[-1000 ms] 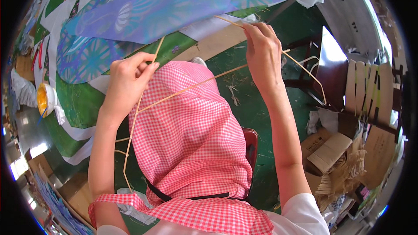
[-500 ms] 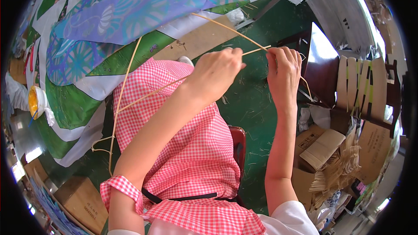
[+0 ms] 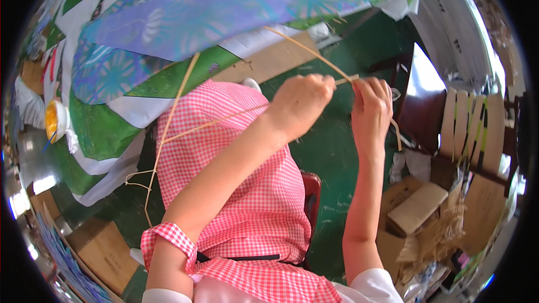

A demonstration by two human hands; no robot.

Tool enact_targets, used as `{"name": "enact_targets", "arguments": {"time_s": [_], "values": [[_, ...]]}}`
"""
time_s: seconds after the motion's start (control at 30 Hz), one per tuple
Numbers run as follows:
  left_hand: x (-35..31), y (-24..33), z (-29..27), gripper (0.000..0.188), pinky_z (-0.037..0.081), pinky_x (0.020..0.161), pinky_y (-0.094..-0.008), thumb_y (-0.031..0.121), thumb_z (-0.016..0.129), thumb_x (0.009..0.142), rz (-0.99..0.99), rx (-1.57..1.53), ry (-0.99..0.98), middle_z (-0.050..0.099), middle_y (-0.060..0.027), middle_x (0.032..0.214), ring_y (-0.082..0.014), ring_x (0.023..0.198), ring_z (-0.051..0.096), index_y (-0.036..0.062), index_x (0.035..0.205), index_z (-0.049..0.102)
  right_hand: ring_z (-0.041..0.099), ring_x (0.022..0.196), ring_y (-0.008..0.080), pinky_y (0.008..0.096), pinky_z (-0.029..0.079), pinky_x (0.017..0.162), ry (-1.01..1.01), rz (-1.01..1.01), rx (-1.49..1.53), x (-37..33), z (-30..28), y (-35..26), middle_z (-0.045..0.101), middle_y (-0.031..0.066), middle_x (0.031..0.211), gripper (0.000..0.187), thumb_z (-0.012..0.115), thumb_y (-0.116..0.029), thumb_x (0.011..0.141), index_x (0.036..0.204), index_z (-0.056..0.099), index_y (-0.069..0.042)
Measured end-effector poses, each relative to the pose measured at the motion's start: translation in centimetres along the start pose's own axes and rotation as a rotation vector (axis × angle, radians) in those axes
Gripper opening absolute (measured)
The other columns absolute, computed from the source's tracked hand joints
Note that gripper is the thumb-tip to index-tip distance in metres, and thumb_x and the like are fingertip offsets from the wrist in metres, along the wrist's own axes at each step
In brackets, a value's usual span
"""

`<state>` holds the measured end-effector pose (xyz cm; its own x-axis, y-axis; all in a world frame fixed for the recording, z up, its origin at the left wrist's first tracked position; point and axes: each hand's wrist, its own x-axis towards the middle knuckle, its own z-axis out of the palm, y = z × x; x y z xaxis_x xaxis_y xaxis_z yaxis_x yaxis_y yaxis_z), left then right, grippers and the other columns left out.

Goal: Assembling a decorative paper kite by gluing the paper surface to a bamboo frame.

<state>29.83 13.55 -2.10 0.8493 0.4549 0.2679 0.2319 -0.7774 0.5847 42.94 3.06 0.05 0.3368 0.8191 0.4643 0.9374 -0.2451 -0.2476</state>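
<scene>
A light frame of thin bamboo strips spans my lap. Its left strip (image 3: 178, 100) slants down past my knee, with a small bent loop (image 3: 139, 180) near its lower end. A cross strip (image 3: 216, 121) runs from it to the right and passes under my left hand (image 3: 303, 98), whose fingers are closed on it. My right hand (image 3: 371, 98) pinches the joint where the cross strip's tip meets the right strip (image 3: 307, 49). That strip's lower end shows beyond my right hand. A small pale loop beside the right fingers is too blurred to name. The frame's upper ends reach the blue-purple patterned sheet (image 3: 224, 14).
The sheet lies over a green and white cover (image 3: 106, 134) ahead. At left sits a yellow-and-white roll (image 3: 56, 120). Dark wooden furniture (image 3: 418, 101) and cardboard boxes (image 3: 418, 205) stand at right. Another box (image 3: 104, 252) is at lower left. Scraps litter the green floor (image 3: 331, 174).
The view has shifted a little. My left hand has slid right along the cross strip, closer to my right hand. Both hands keep their hold, and the frame stays on my lap.
</scene>
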Motion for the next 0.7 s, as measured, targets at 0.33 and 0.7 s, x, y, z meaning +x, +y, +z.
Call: {"name": "enact_targets", "arguments": {"time_s": [0.33,0.7], "values": [[-5.4,-2.8,-18.2,0.029,0.049,0.088,-0.0403,0.013,0.060,0.090,-0.264,0.263,0.146,0.065,-0.0163,0.111,-0.0324,0.102,0.062,0.0030,0.118,0.060,0.062,0.072,0.0421,0.0472,0.049,0.065,-0.197,0.085,-0.391,9.3,-4.9,-2.4,0.060,0.0246,0.066,0.038,0.062,-0.021,0.090,0.061,0.058,0.003],[-4.6,-19.2,-24.1,0.046,0.039,0.101,-0.0431,0.026,0.065,0.088,-0.198,0.485,0.139,0.057,-0.0123,0.126,-0.0301,0.119,0.052,0.0034,0.126,0.054,0.056,0.108,0.0368,0.0413,0.046,0.090,-0.159,-0.635,0.138,24.7,4.8,-7.7,0.063,0.0188,0.109,0.020,0.060,-0.013,0.090,0.105,0.062,0.000]]}}
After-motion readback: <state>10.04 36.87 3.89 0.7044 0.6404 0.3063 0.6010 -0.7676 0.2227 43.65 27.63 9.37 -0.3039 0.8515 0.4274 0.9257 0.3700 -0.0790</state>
